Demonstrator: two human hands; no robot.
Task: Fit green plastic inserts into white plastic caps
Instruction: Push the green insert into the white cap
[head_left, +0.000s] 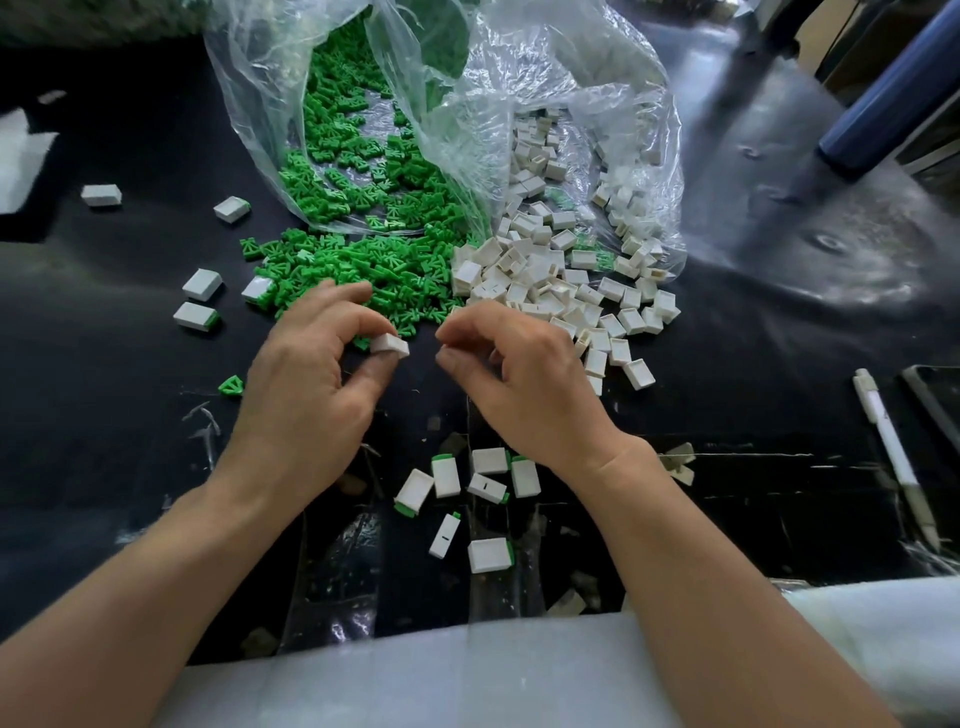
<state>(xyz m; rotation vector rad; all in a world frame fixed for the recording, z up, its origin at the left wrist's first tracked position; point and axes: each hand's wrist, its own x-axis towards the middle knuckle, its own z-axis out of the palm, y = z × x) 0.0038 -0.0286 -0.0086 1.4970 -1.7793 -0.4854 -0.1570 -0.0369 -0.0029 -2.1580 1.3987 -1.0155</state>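
Seemingly due a green insert (363, 270) next, a white cap (390, 346) sat pinched in the left hand (306, 384), centre frame; the right hand's (524, 384) curled fingers hid any contents.

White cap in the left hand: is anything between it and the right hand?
Nothing visible. The left hand pinches the cap, and the right hand sits just beside it, with only a narrow gap over the bare black table between them. Whether the right hand holds anything cannot be seen.
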